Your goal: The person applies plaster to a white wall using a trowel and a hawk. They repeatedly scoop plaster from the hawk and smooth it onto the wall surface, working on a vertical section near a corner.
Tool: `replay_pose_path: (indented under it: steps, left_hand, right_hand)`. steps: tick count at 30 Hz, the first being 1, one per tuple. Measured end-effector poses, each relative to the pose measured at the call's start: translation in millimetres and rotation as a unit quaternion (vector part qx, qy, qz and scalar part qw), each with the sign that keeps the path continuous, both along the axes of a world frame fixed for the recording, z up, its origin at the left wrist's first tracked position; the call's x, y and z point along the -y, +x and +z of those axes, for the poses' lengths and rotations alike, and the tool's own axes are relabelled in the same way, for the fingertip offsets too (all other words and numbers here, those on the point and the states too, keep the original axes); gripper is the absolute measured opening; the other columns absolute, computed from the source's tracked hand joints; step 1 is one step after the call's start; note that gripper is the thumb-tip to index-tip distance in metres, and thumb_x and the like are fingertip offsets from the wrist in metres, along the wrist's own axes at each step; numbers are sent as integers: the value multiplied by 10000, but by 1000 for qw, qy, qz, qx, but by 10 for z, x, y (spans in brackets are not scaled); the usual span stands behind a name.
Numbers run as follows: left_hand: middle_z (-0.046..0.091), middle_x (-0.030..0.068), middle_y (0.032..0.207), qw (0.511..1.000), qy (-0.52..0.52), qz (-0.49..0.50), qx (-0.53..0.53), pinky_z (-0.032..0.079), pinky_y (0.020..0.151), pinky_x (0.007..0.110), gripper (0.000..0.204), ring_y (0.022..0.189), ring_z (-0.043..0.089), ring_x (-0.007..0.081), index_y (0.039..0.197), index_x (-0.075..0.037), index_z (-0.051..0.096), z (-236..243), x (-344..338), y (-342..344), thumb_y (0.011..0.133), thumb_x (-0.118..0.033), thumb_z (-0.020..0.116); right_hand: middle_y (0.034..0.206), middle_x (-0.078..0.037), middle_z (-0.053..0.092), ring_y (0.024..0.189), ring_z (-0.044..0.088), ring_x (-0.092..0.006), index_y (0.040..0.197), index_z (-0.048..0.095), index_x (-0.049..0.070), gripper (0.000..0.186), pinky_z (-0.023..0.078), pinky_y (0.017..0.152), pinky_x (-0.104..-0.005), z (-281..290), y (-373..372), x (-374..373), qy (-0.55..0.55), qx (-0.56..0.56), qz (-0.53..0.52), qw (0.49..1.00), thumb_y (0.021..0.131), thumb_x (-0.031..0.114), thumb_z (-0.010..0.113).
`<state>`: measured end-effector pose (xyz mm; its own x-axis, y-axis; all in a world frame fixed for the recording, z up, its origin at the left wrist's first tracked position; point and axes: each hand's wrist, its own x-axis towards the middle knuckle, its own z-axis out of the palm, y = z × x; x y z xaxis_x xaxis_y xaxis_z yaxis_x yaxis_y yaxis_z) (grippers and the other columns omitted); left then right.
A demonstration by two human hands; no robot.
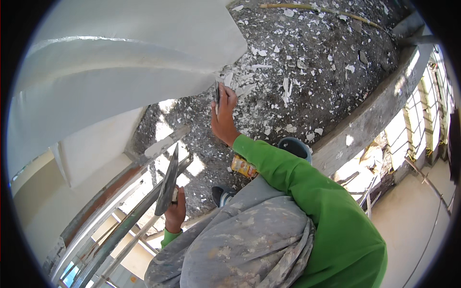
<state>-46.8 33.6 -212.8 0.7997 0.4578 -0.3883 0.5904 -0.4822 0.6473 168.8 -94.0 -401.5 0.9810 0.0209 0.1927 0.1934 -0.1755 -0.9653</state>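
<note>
My right hand (224, 117) is closed round a flat dark scraper (217, 93), held upright at the bottom corner of a smooth grey-white wall (120, 79). The scraper's tip is at or very near the wall's edge; I cannot tell whether it touches. Lower down and to the left, my left hand (176, 211) grips the handle of a grey metal trowel (168, 185). Its long blade is tilted and seen nearly edge-on. The fingers of that hand are partly hidden behind the blade and handle.
White flakes litter the dark floor (307, 86). Near my knees are a yellow packet (243, 166) and a blue-grey bucket (297, 148). Poles (129, 211) slant along the left. A concrete ledge (374, 108) curves along the right, and a bamboo stick (312, 7) lies at the far side.
</note>
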Motion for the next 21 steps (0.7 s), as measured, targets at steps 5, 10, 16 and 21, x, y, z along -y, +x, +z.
replay_pose_path:
  steps: [5, 10, 16, 21]
  left_hand:
    - [537, 20, 786, 999, 27, -14, 40, 400, 584, 238, 56, 662, 479, 85, 936, 1, 561, -22, 3, -33, 913, -35, 596]
    - [524, 16, 725, 993, -67, 82, 52, 394, 531, 236, 52, 601, 478, 69, 931, -14, 545, 50, 155, 97, 905, -10, 590]
    - [505, 34, 674, 960, -272, 60, -11, 404, 460, 251, 154, 546, 504, 109, 1004, -10, 516, 295, 186, 304, 950, -151, 549]
    - [415, 39, 705, 783, -604, 147, -22, 443, 360, 275, 508, 529, 453, 142, 1345, -93, 344, 392, 269, 339, 962, -378, 515]
  right_hand:
    - [1321, -200, 264, 1215, 311, -349, 1421, 234, -46, 537, 293, 1029, -420, -17, 203, -268, -23, 4, -38, 999, 938, -3, 466]
    - [1295, -190, 311, 1220, 318, -344, 1434, 243, -12, 540, 289, 1041, -414, -102, 13, -431, -11, 15, -4, 1000, 944, 21, 466]
    - [1284, -188, 351, 1154, 385, -324, 1413, 324, -13, 509, 312, 1016, -409, 291, -225, 500, 92, -30, 128, 987, 923, 23, 459]
    - [1227, -157, 386, 1131, 409, -304, 1403, 369, -1, 524, 328, 1000, -378, 1282, -264, 953, 221, -94, 301, 923, 890, -34, 467]
